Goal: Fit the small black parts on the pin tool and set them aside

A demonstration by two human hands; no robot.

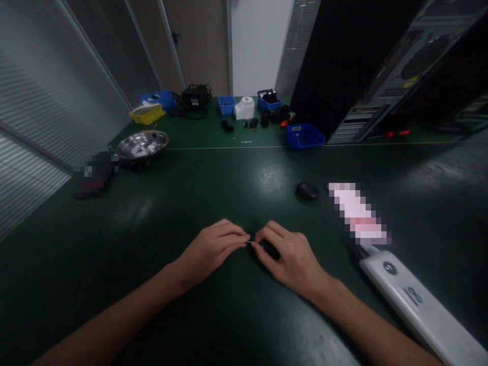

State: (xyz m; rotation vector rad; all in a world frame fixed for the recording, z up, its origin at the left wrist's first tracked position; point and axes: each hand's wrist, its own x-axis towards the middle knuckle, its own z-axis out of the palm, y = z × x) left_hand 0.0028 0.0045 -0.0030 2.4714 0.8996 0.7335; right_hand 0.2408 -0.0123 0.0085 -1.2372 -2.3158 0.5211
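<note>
Small shiny piece (249, 243), one, its exact shape too tiny to tell, sits between the fingertips of two bare hands, just above a smooth, glossy green bench (198, 188). Left hand (217, 243) pinches it with fingers gathered straight; right hand (290, 251) arches, thumb and forefinger bent close against it, though I cannot tell whether they grip. Clockwise from there: one vented white plastic housing (245, 110) at twelve; one dark-blue plastic bin (306, 143) at one; one rounded black mouse (307, 191) at two; one round-edged white casing (430, 320) marked "18" between three and four; one polished metal bowl (161, 138) holding crumpled white scraps (140, 149) at ten.
</note>
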